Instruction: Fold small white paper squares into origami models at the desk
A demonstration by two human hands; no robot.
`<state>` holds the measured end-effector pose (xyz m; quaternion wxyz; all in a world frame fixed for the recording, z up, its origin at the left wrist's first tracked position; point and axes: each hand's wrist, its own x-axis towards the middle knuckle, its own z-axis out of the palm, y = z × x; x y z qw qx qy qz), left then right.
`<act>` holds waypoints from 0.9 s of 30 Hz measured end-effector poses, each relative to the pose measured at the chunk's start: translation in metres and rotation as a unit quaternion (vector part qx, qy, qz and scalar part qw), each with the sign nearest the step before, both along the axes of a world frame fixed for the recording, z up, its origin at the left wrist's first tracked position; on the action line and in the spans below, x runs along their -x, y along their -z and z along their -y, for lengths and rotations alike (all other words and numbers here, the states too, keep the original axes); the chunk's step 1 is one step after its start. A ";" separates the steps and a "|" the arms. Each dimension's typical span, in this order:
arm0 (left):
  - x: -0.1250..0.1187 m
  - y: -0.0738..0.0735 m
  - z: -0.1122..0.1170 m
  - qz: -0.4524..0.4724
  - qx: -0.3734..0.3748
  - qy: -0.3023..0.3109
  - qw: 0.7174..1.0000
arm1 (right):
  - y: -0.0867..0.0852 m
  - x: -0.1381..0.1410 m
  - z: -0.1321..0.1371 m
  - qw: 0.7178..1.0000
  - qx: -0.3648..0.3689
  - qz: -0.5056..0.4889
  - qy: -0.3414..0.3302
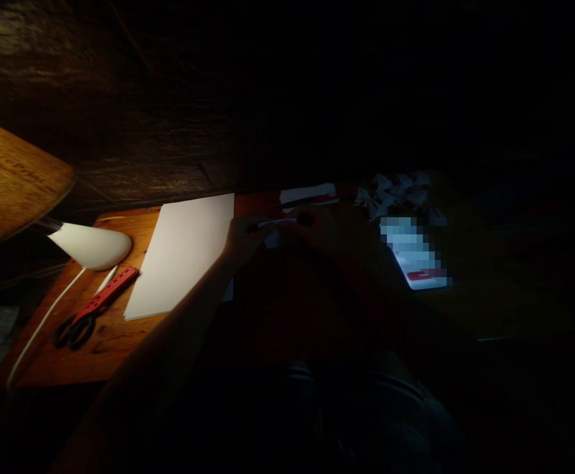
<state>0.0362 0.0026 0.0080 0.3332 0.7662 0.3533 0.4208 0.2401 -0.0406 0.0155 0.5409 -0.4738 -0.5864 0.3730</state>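
The scene is very dark. My left hand [242,238] and my right hand [317,230] meet over the middle of a wooden table [119,336]. Both have their fingers closed on a small white folded piece of paper [273,232] held between them. A large white sheet of paper [186,253] lies flat just to the left of my left hand. My forearms reach in from the bottom of the picture, in shadow.
A white lamp [92,245] shines at the left, its cord trailing to the table's front edge. Scissors [76,329] and a red ruler [107,294] lie beside it. White and red paper strips [309,194], crumpled paper [398,189] and a lit screen [415,253] lie further right.
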 end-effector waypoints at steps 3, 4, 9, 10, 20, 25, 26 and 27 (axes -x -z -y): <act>0.000 -0.002 0.001 0.005 0.008 -0.002 1.000 | 0.003 0.000 -0.002 1.000 0.016 -0.007 -0.015; 0.000 -0.003 0.002 0.007 0.014 -0.003 1.000 | 0.004 0.000 -0.002 1.000 0.021 -0.012 -0.019; 0.001 -0.003 0.002 0.017 0.033 -0.005 0.999 | 0.006 -0.003 -0.002 0.999 0.026 -0.024 -0.031; 0.001 -0.001 0.001 0.022 0.035 -0.007 0.999 | 0.005 -0.003 -0.002 0.999 0.023 -0.022 -0.035; -0.001 0.003 -0.004 0.019 -0.126 -0.072 0.989 | 0.013 -0.006 -0.013 0.999 -0.032 -0.028 0.020; -0.002 -0.001 0.001 -0.036 -0.202 -0.057 0.977 | 0.012 -0.006 -0.012 1.000 -0.022 -0.015 0.011; -0.002 -0.001 0.002 -0.043 -0.204 -0.050 0.977 | 0.012 -0.006 -0.012 1.000 -0.023 -0.014 0.010; -0.002 -0.001 0.002 -0.050 -0.206 -0.043 0.976 | 0.012 -0.006 -0.012 1.000 -0.026 -0.013 0.008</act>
